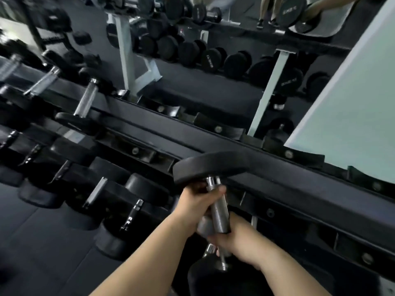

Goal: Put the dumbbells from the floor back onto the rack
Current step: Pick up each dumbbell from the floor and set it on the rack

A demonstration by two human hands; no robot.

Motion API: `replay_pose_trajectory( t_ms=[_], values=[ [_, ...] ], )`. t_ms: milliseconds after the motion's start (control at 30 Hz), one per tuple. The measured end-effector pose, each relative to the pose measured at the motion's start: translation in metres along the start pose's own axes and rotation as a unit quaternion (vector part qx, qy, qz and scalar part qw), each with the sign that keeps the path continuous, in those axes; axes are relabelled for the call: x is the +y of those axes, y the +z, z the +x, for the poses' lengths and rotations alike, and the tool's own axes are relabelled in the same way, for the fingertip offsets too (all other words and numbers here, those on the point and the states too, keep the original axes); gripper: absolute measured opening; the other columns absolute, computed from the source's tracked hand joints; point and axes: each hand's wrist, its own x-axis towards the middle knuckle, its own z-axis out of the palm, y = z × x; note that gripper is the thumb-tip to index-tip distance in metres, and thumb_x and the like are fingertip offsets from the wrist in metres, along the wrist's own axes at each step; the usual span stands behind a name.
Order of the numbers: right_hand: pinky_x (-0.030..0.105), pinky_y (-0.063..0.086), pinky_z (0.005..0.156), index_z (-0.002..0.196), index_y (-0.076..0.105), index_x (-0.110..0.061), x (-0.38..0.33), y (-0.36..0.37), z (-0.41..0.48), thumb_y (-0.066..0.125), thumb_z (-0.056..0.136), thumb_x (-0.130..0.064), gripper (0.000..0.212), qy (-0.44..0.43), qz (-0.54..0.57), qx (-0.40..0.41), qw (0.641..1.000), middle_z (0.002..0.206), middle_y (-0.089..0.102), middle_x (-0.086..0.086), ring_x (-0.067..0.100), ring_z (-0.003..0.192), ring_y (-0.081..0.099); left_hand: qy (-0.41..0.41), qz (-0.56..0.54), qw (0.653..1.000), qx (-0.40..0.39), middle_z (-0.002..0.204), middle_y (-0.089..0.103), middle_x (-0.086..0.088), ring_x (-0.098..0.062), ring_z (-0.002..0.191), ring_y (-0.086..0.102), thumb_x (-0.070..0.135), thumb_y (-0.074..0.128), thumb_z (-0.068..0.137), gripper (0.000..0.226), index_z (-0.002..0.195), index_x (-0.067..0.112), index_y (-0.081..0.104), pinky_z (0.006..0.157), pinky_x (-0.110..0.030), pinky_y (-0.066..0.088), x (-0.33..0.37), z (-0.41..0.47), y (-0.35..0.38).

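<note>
black rack (pixel 267 167) ahead; left hand (pixel 197 201), right hand (pixel 237 237) grip dumbbell (pixel 218 212)

Two hands: the left hand (pixel 197 201) and the right hand (pixel 237 238). One dumbbell (pixel 218 210) sits between them. One black rack (pixel 277 174) crosses the view. On its left side at least seven racked dumbbells (pixel 85 101) show chrome handles; blur hides any more. One mirror (pixel 213 86) runs behind. One pale wall panel (pixel 352 103) is at right.
</note>
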Motion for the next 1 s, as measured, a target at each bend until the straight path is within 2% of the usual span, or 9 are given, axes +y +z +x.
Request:
replay_pose_trajectory(
  t_ms=[100,167,200,267,433,600,733,900,1000],
  values=[
    [0.019,0.046,0.067,0.07,0.047,-0.028,-0.034,-0.006,0.018,0.059,0.082,-0.014,0.022,-0.024,-0.021,-0.02,0.999,0.072,0.056,-0.008,0.008,0.07,0.056,0.018,-0.026,0.999,0.031,0.058,0.069,0.001,-0.01,0.052,0.065,0.003,0.064,0.078,0.004,0.076,0.005,0.061,0.048,-0.02,0.052,0.023,0.014,-0.018],
    [0.028,0.05,0.075,0.082,0.057,-0.023,-0.056,-0.007,0.033,0.061,0.081,-0.016,0.008,-0.034,-0.048,-0.025,0.998,0.083,0.064,0.001,0.017,0.08,0.063,0.019,-0.036,0.998,0.041,0.073,0.066,-0.008,-0.019,0.065,0.064,0.007,0.065,0.077,0.005,0.079,0.005,0.06,0.057,-0.027,0.054,0.039,0.026,-0.033],
    [0.034,0.051,0.082,0.095,0.061,-0.015,-0.068,-0.007,0.042,0.061,0.08,-0.016,0.015,-0.035,-0.054,-0.024,0.998,0.093,0.068,0.01,0.025,0.089,0.065,0.024,-0.039,0.998,0.045,0.076,0.064,-0.008,-0.021,0.068,0.063,0.007,0.064,0.078,0.005,0.079,0.007,0.06,0.058,-0.028,0.054,0.049,0.033,-0.041],
    [0.041,0.053,0.087,0.105,0.055,-0.006,-0.089,-0.004,0.063,0.062,0.079,-0.016,0.028,-0.037,-0.054,-0.019,0.998,0.099,0.068,0.015,0.031,0.094,0.066,0.048,-0.031,0.997,0.045,0.075,0.062,-0.007,-0.018,0.066,0.062,0.007,0.063,0.079,0.005,0.077,0.009,0.059,0.051,-0.023,0.054,0.069,0.05,-0.06],
    [0.04,0.052,0.082,0.079,0.051,-0.016,-0.149,0.013,0.132,0.065,0.079,-0.02,0.014,-0.043,-0.047,0.021,0.998,0.084,0.06,0.012,0.027,0.083,0.06,0.073,-0.015,0.997,0.017,0.058,0.066,-0.002,-0.01,0.048,0.063,0.008,0.063,0.08,0.014,0.066,0.009,0.06,0.047,-0.019,0.054,0.123,0.107,-0.114],
    [0.029,0.044,0.07,0.098,0.048,-0.011,-0.205,0.023,0.199,0.063,0.082,-0.022,0.024,-0.02,-0.046,0.066,0.997,0.081,0.055,0.004,0.022,0.086,0.054,0.052,0.021,0.998,-0.018,0.059,0.067,0.001,-0.016,0.061,0.062,0.013,0.062,0.082,0.012,0.071,0.012,0.06,0.047,-0.02,0.053,0.163,0.175,-0.162],
    [0.036,0.049,0.091,0.12,0.05,-0.004,-0.219,0.03,0.237,0.066,0.08,-0.023,0.048,0.022,-0.032,0.092,0.995,0.111,0.062,0.015,0.029,0.102,0.06,0.008,0.031,0.998,-0.056,0.074,0.066,-0.002,-0.016,0.067,0.061,0.017,0.058,0.085,0.015,0.071,0.013,0.059,0.052,-0.023,0.054,0.171,0.208,-0.182],
    [0.035,0.05,0.088,0.12,0.052,-0.004,-0.221,0.035,0.253,0.064,0.08,-0.021,0.045,0.057,-0.015,0.1,0.993,0.109,0.063,0.014,0.028,0.098,0.06,-0.043,0.037,0.993,-0.103,0.053,0.069,0.003,-0.01,0.053,0.066,0.017,0.058,0.085,0.013,0.073,0.01,0.06,0.051,-0.023,0.057,0.175,0.223,-0.191],
    [0.034,0.049,0.085,0.121,0.047,-0.002,-0.221,0.042,0.259,0.064,0.08,-0.025,0.05,0.074,0.006,0.113,0.991,0.11,0.06,0.013,0.027,0.099,0.059,-0.045,0.074,0.988,-0.125,0.067,0.068,-0.001,-0.013,0.062,0.066,0.017,0.06,0.083,0.008,0.078,0.011,0.06,0.055,-0.025,0.057,0.18,0.231,-0.196]
  ],
)
